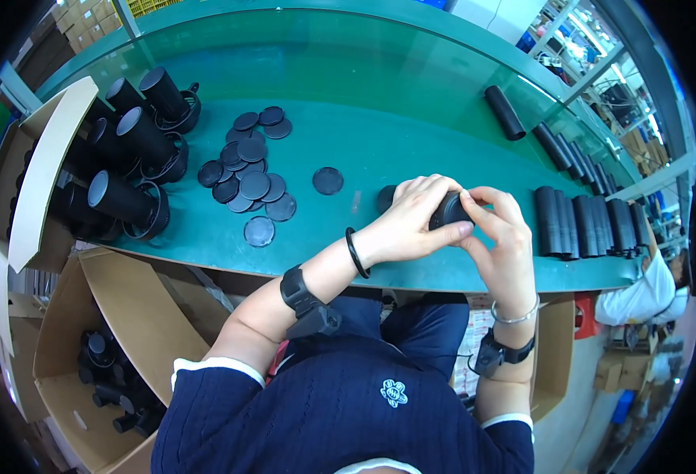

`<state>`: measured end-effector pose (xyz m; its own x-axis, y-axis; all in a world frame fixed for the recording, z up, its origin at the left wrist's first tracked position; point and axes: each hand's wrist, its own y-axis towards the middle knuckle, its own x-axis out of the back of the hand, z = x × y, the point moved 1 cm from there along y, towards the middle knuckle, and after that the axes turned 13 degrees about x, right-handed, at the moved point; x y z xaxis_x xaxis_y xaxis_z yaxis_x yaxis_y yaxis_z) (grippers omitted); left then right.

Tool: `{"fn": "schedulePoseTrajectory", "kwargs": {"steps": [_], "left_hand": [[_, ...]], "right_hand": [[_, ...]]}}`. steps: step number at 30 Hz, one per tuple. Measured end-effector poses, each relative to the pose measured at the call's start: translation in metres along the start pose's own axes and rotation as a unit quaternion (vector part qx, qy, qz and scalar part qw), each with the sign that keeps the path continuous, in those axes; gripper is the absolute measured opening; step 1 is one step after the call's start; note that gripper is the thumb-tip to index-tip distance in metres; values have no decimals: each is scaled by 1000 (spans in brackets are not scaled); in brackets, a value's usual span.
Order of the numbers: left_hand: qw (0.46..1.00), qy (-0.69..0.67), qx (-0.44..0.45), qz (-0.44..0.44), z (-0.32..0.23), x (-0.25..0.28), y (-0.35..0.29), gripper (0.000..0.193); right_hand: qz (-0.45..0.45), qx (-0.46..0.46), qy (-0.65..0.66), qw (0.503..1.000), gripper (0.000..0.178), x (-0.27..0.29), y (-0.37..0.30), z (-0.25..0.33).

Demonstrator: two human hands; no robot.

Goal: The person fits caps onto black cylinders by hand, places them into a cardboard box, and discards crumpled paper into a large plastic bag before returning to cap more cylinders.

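Over the table's near edge, my left hand (413,223) is closed round a black cylinder (450,210) whose round end faces up and right. The fingers of my right hand (507,243) are pinched at the rim of that end, touching it. Most of the cylinder's body is covered by my hands. A dark round shape (386,197) shows beside my left knuckles; I cannot tell whether it is part of the held piece. One black disc (328,181) lies by itself left of my hands, and a loose pile of similar discs (245,162) is farther left.
Black tubes (589,225) stand in rows at the right, and one tube (505,113) lies behind them. Black cylinders with ring-shaped bases (130,197) crowd the left end by a cardboard box (51,174). Below, an open carton (130,316) holds black parts. Another person (636,292) is at far right.
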<state>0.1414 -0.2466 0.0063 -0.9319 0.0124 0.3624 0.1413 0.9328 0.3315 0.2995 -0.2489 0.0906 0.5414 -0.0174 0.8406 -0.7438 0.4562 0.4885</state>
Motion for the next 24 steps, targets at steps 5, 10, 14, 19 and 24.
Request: {"fn": "schedulePoseTrajectory", "kwargs": {"steps": [5,10,14,19,24], "left_hand": [[998,-46,25,19,8,7,-1,47],[995,-82,56,25,-4,7,-3,64],[989,-114,93,16,-2,3,-3,68],[993,-104,53,4,0,0,-2,67],[996,-78,50,-18,-4,-9,-5,68]], "right_hand": [[-55,-46,207,976,37,-16,-2,-28],[-87,-125,450,880,26,-37,-8,-45],[-55,-187,516,834,26,-35,-3,-48],[-50,-175,527,830,25,-32,-4,-47],[-65,-163,494,851,24,-34,-12,-49]]}}
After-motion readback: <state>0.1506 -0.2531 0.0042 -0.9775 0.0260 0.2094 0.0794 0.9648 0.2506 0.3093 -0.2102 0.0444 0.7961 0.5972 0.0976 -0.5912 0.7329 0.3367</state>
